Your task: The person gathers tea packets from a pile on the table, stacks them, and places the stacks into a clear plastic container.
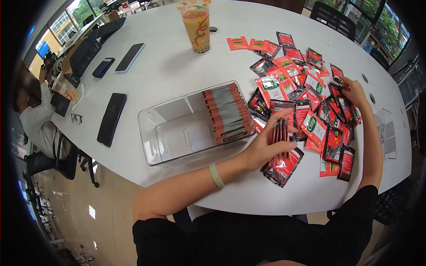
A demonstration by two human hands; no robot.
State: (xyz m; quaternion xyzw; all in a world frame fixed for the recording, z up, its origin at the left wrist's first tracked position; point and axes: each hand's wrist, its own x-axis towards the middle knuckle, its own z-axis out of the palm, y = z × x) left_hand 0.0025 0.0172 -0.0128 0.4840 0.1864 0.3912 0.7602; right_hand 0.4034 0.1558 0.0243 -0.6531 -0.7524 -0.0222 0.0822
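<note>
My left hand is closed around a small stack of red and black sachets, held on edge above the table. One sachet lies just below that hand. At the far right side of the loose pile, my right hand pinches a sachet whose face is partly hidden by the fingers. The pile mixes black-and-red sachets with lighter red ones marked "Cozy". Left of my left hand stands a clear plastic bin, with a row of upright sachets filling its right end.
A cup of bubble tea stands behind the bin. Phones and eyeglasses lie to the left. A clear plastic container sits near the right edge. Another person sits at the table's left side.
</note>
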